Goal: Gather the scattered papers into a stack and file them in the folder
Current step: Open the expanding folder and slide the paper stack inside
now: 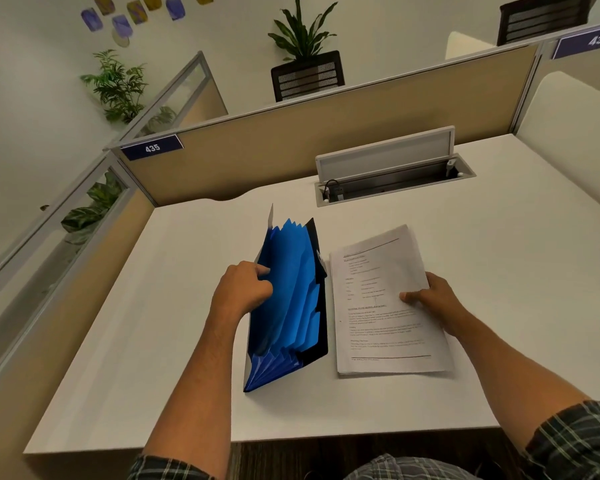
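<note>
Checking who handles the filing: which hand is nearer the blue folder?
Left. The left hand grips the folder at its left edge, holding it open. The right hand holds the paper stack, just right of the folder.

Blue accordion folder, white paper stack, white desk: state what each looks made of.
Blue accordion folder: thin plastic, likely; semi-glossy pleats let light through, with a darker stiff outer cover. The left hand holds it open.
White paper stack: plain matte printed paper, sheet edges fanned; the right hand pinches it.
White desk: smooth matte laminate, probably; core not visible.
</note>
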`<state>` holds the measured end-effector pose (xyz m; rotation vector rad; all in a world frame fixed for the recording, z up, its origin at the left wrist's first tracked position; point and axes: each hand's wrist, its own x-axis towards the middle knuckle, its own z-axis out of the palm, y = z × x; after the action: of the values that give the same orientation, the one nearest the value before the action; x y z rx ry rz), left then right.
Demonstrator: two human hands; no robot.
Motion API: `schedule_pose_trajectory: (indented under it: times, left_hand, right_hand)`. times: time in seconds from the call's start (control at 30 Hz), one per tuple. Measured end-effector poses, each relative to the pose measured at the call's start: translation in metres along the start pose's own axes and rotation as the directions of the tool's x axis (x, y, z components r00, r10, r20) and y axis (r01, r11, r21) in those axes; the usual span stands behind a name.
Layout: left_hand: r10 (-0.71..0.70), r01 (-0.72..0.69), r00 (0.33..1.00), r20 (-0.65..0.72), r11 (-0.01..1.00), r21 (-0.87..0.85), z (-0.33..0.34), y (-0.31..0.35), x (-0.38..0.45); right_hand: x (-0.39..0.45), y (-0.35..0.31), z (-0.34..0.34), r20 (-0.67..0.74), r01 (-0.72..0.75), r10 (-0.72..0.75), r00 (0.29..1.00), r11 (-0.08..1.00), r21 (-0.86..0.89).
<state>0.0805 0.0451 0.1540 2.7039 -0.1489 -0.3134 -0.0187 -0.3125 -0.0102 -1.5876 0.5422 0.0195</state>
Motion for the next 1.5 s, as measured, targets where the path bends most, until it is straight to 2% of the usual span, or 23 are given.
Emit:
schedule_pose_trajectory:
  times: [0.1,0.2,0.27,0.43,0.57,0.73,0.9,1.0,1.1,1.2,1.37,1.5]
  left_hand:
    - [0.0,0.0,1.0,-0.008,1.0,0.0,-0.001,-0.002,0.003]
    - [-0.001,0.001,1.0,-0.014,1.0,-0.001,-0.002,-0.003,0.005]
    - [0.002,-0.002,1.0,-0.01,1.0,0.0,-0.002,-0.003,0.006]
    - [0.014,-0.014,1.0,0.005,1.0,0.002,-0.001,-0.004,0.008]
    - [0.041,-0.042,0.999,0.012,0.999,0.003,0.0,-0.004,0.007]
    - [0.053,-0.054,0.998,0.025,0.999,0.004,0.001,-0.005,0.008]
    - [0.124,-0.122,0.991,0.041,0.991,-0.052,-0.001,-0.008,0.01]
    - [0.127,-0.122,0.991,0.04,0.987,-0.104,-0.003,-0.014,0.013]
    - [0.075,-0.067,0.996,0.052,0.986,-0.151,-0.004,-0.016,0.018]
    - [0.048,-0.037,0.996,0.071,0.987,-0.158,0.0,-0.015,0.021]
    - [0.07,-0.064,0.996,0.049,0.992,-0.108,0.01,-0.012,0.023]
    - [0.077,-0.079,0.997,-0.032,0.995,-0.063,0.008,-0.009,0.024]
  right_hand:
    - [-0.007,0.003,0.001,0.055,0.112,-0.11,0.992,0.993,-0.038]
    - [-0.012,-0.001,-0.002,0.01,0.212,-0.212,0.977,0.976,-0.052]
    - [-0.012,-0.011,-0.008,-0.052,0.25,-0.248,0.967,0.968,0.029]
    - [-0.009,-0.058,-0.026,-0.337,0.334,-0.258,0.906,0.922,0.194]
    - [-0.008,-0.109,-0.024,-0.405,0.427,-0.295,0.865,0.857,0.289]
    - [-0.012,-0.155,0.017,-0.296,0.47,-0.397,0.869,0.848,0.244]
    - [-0.018,-0.165,0.062,-0.106,0.459,-0.453,0.885,0.887,0.05]
    - [-0.02,-0.168,0.069,-0.071,0.437,-0.441,0.895,0.897,-0.069]
    - [-0.023,-0.174,0.065,-0.06,0.449,-0.47,0.881,0.869,-0.209]
    - [-0.027,-0.182,0.065,0.013,0.475,-0.498,0.867,0.82,-0.32]
    - [-0.039,-0.198,0.08,0.118,0.459,-0.448,0.886,0.816,-0.351]
    - [-0.049,-0.207,0.092,0.25,0.418,-0.342,0.906,0.817,-0.397]
